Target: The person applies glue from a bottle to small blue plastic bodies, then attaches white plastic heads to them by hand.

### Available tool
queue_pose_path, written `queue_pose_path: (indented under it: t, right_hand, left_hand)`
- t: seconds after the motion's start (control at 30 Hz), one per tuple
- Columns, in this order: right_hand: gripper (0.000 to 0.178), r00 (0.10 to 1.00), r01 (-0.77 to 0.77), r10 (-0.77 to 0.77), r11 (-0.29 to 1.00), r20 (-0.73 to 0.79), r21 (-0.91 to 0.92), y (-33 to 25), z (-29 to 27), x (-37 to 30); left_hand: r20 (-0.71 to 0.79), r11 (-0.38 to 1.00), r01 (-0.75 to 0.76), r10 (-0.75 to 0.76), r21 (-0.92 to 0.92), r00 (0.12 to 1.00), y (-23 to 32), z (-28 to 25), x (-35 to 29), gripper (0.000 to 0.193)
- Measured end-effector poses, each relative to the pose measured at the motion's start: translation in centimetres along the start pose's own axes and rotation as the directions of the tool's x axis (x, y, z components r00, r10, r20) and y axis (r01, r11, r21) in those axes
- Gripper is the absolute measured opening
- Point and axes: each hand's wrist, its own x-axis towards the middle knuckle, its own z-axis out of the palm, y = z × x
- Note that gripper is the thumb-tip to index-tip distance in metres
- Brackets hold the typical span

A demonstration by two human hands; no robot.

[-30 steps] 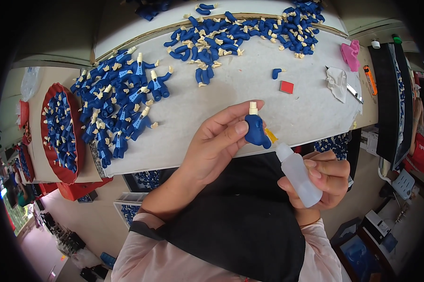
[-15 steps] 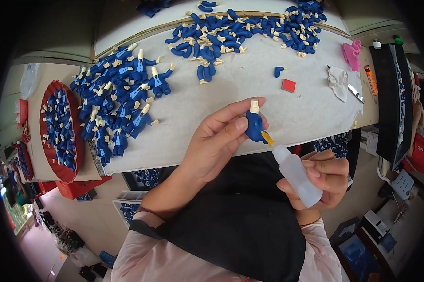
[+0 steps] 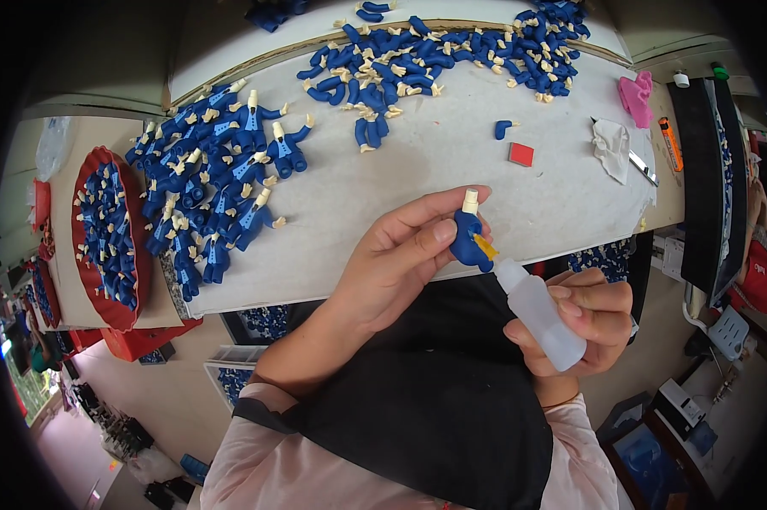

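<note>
Grey worktable (image 3: pixel 417 183) strewn with blue figurines (image 3: pixel 222 183), left hand (image 3: pixel 400 255) pinching figurine torso (image 3: pixel 468 238), right hand (image 3: pixel 583 319) gripping glue bottle (image 3: pixel 541 314)

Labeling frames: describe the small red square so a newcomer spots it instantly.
Start at the grey table, between the two heaps of blue figures. On the bare patch right of centre lies the red square, beside a lone blue piece. It is the only flat red thing there.
</note>
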Motion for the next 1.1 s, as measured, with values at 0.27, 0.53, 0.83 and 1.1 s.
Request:
queue_pose_path:
  t: [0.27, 0.53, 0.83, 1.1]
  right_hand:
    - [0.042, 1.000, 0.004, -0.005, 0.999, -0.018, -0.046, 0.1, 0.0, 0.1]
    - [0.042, 0.990, -0.017, 0.014, 1.000, -0.139, -0.021, 0.4, -0.7, 0.6]
    - [0.021, 0.864, -0.503, 0.495, 0.850, 0.092, 0.158, 6.4, -2.1, 5.2]
    - [0.025, 0.879, -0.187, 0.344, 0.885, 0.329, -0.427, 9.5, -0.8, 7.9]
  left_hand:
    - [-0.012, 1.000, 0.004, -0.004, 0.007, 1.000, -0.1, 0.0, 0.1, 0.039]
    - [0.000, 1.000, 0.004, -0.004, -0.026, 1.000, 0.4, 0.1, 0.3, 0.042]
    - [0.032, 0.991, -0.021, 0.026, -0.131, 0.999, 0.6, -1.1, -0.1, 0.038]
    - [0.016, 0.990, -0.028, 0.030, -0.138, 0.999, 0.9, -1.2, -0.7, 0.038]
